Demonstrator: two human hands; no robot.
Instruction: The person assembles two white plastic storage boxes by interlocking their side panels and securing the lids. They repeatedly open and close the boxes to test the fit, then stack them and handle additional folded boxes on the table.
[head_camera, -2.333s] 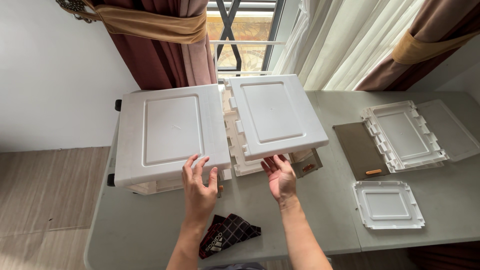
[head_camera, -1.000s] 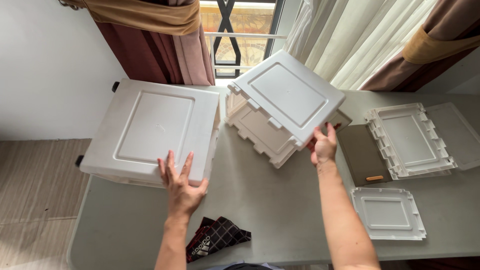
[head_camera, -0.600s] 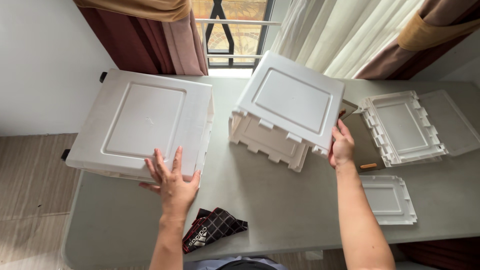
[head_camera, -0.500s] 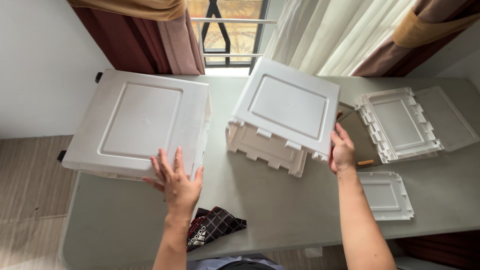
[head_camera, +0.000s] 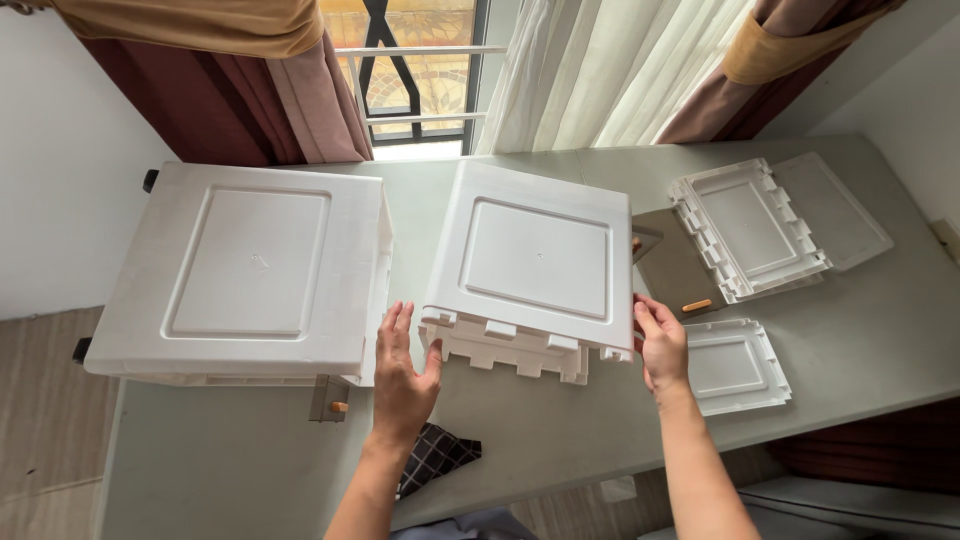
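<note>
A stack of white plastic panels (head_camera: 535, 262) with notched edges lies on the grey-green table (head_camera: 560, 430), in the middle. My left hand (head_camera: 402, 375) presses its thumb against the stack's near left corner, fingers spread. My right hand (head_camera: 661, 343) grips the stack's near right corner. To the left sits a large white box-like unit (head_camera: 245, 275) with a recessed top, overhanging the table's left edge.
More white panels (head_camera: 750, 228) lie at the back right, partly on a brown board (head_camera: 675, 270). A smaller white panel (head_camera: 735, 365) rests near my right hand. A dark checked cloth (head_camera: 435, 455) lies at the front edge. Curtains and a window stand behind.
The stack of panels, held tilted and lifted by my right hand before, has come down flat on the table. My left hand left the big box and moved to the stack's left corner.
</note>
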